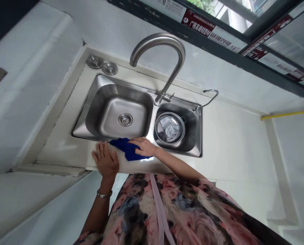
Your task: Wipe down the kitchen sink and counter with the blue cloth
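A dark blue cloth [131,154] lies bunched on the strip of counter in front of the sink, its left tip at the sink's front rim. My right hand [144,146] presses on the cloth from above, with the thumb and fingers gripping its upper part. To the left of the cloth, my left hand [106,161] rests palm down on the counter's front edge, fingers spread and holding nothing. Directly beyond both hands is the double stainless steel sink [86,131], its larger left basin showing a drain strainer [125,119].
A curved faucet [177,61] rises behind the sink. In the right basin sits a round metal strainer basket [182,131] with a clear, shiny item inside. Two metal drain plugs [109,68] lie at the back left corner. A thin small tap [210,97] stands at the right.
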Demonstrator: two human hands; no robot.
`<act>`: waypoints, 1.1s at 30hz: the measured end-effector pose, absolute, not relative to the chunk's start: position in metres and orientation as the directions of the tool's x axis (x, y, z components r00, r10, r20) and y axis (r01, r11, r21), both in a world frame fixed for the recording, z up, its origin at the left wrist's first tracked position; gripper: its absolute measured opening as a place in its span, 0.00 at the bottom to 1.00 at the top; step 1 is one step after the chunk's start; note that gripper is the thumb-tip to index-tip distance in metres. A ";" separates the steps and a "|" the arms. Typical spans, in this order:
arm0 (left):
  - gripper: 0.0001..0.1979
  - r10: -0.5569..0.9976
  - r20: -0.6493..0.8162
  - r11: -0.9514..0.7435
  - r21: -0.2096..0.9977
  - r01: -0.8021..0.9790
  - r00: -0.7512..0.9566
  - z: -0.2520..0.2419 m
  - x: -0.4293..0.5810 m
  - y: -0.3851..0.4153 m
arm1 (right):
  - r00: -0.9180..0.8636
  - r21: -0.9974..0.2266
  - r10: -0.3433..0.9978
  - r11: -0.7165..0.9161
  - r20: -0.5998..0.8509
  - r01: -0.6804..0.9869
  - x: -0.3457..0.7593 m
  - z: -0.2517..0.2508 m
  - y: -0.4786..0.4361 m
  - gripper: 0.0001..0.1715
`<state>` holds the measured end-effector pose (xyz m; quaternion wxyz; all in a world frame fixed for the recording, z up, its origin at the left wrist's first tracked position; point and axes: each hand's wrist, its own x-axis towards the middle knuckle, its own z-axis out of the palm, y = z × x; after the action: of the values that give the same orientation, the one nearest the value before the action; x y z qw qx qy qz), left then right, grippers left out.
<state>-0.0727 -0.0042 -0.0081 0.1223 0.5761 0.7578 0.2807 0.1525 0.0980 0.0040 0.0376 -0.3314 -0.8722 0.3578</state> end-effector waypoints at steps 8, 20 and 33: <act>0.29 0.951 0.122 0.180 0.524 0.833 -0.283 -0.007 -0.075 -0.004 | -0.751 -0.581 0.656 0.585 -0.070 0.566 0.212 -0.021 0.122 0.33; 0.27 0.954 0.087 0.207 0.505 0.838 -0.288 -0.004 -0.073 -0.008 | -0.575 -0.301 0.801 0.514 -0.167 0.803 0.248 -0.020 0.226 0.36; 0.27 0.942 0.066 0.261 0.468 0.844 -0.328 0.001 -0.071 -0.004 | -0.497 -0.203 0.842 0.460 -0.211 0.864 0.191 -0.011 0.252 0.29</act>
<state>-0.0708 -0.0037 0.0008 0.1136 0.5684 0.7859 0.2155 0.1907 0.2522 -0.0114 -0.0401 -0.4998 -0.8534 0.1427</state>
